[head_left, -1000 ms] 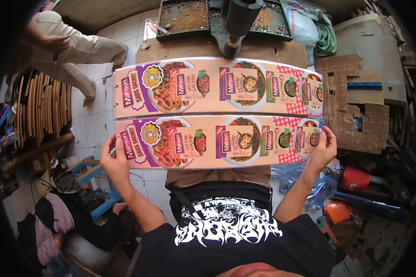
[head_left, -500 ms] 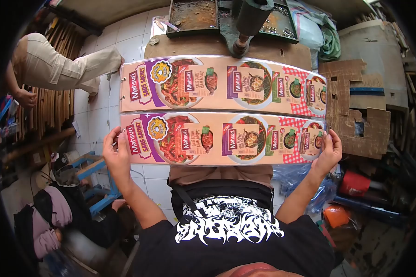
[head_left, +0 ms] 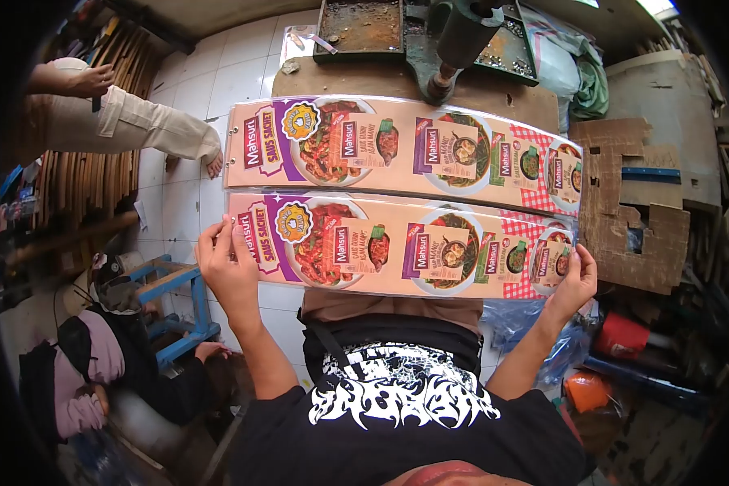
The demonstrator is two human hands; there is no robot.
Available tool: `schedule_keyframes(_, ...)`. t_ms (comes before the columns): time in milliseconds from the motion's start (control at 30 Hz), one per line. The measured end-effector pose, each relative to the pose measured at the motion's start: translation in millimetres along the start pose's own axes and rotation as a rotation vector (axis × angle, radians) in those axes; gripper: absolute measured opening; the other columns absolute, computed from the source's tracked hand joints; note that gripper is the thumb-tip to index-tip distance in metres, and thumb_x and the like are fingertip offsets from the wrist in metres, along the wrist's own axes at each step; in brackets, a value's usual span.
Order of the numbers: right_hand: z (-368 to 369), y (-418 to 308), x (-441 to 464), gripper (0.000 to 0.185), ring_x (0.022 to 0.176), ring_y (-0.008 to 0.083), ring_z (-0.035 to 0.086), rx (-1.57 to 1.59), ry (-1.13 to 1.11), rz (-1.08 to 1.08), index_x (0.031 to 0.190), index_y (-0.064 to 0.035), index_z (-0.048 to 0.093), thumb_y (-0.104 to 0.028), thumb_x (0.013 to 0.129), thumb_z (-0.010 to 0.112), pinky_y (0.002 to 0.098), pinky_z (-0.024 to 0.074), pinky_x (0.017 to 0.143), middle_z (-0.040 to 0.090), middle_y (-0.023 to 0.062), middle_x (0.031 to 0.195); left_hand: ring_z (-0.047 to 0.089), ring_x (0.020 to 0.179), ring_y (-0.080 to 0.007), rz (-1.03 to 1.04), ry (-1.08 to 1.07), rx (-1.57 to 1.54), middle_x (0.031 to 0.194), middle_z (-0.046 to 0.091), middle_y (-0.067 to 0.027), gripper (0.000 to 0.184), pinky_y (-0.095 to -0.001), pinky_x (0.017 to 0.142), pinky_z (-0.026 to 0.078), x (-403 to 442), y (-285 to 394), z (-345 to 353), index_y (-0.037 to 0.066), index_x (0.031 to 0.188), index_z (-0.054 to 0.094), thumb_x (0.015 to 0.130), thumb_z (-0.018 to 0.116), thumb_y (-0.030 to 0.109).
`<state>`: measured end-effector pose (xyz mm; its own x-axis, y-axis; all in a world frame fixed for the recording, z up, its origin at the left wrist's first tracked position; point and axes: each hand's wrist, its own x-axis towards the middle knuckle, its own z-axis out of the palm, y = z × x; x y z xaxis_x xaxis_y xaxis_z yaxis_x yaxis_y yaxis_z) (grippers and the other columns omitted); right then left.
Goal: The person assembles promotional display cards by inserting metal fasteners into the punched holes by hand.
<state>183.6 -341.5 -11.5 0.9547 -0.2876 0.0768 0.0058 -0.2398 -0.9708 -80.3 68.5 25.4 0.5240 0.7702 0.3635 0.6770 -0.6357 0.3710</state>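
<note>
A long printed sign with food pictures and the word "Mahsuri" [head_left: 393,251] stretches across in front of my body. My left hand [head_left: 228,259] pinches its left end, thumb on top, covering part of the corner. On the right end, my right hand [head_left: 573,279] grips the edge between thumb and fingers. Just beyond lies a matching sign [head_left: 389,150], with small metal eyelets at its left end. It rests at the front of a wooden worktop [head_left: 356,79], below the metal press [head_left: 462,40].
Metal trays [head_left: 360,28] holding small parts flank the press. Cut cardboard [head_left: 636,231] lies to the right, and plastic wrap [head_left: 535,332] beneath my right arm. A person's leg and hand [head_left: 89,81] show at left; another person [head_left: 93,356] sits near a blue frame [head_left: 182,316].
My left hand has shifted inward over the near sign's corner. The standing person's hand has risen and their leg has moved. The whole scene has slid slightly right in view.
</note>
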Motion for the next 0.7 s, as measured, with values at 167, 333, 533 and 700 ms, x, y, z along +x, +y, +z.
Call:
schedule_keyframes(167,-5.9,11.2,8.3,0.015,0.081,0.0106,0.062,0.027,0.026,-0.037,0.103,0.0055,0.065,0.000,0.091,0.059,0.0229,0.0519,0.072,0.066,0.0074,0.094,0.056,0.094,-0.0299,0.021,0.007,0.023,0.105,0.062,-0.0155,0.025,-0.0396,0.080,0.048,-4.9,2.9,1.1,0.000,0.111,0.070,0.087,0.063,0.007)
schedule_keyframes(333,-8.9,8.3,12.2,0.016,0.085,0.0136,0.065,0.081,0.075,-0.015,0.105,0.0062,0.064,-0.001,0.092,0.058,0.0240,0.0540,0.076,0.066,0.0106,0.097,0.055,0.098,-0.0310,-0.025,-0.011,-0.029,0.109,0.061,-0.0154,0.026,-0.0414,0.088,0.045,-5.5,5.9,2.2,-0.003,0.110,0.068,0.086,0.064,0.006)
schedule_keyframes(533,-19.3,7.5,14.9,0.021,0.093,0.0225,0.068,0.328,0.112,0.092,0.112,0.0060,0.058,-0.003,0.093,0.057,0.0288,0.0555,0.083,0.066,0.0161,0.099,0.057,0.103,-0.0307,-0.041,-0.003,-0.068,0.111,0.061,-0.0151,0.027,-0.0397,0.091,0.046,-6.6,7.3,3.6,-0.004,0.111,0.066,0.085,0.065,0.006)
schedule_keyframes(700,-27.5,11.6,18.2,0.023,0.095,0.0259,0.068,0.442,0.137,0.123,0.113,0.0062,0.056,-0.002,0.092,0.056,0.0306,0.0556,0.086,0.066,0.0180,0.100,0.060,0.101,-0.0296,-0.063,0.012,-0.172,0.109,0.062,-0.0152,0.029,-0.0395,0.090,0.047,-5.3,1.7,3.3,-0.002,0.113,0.064,0.085,0.067,0.007)
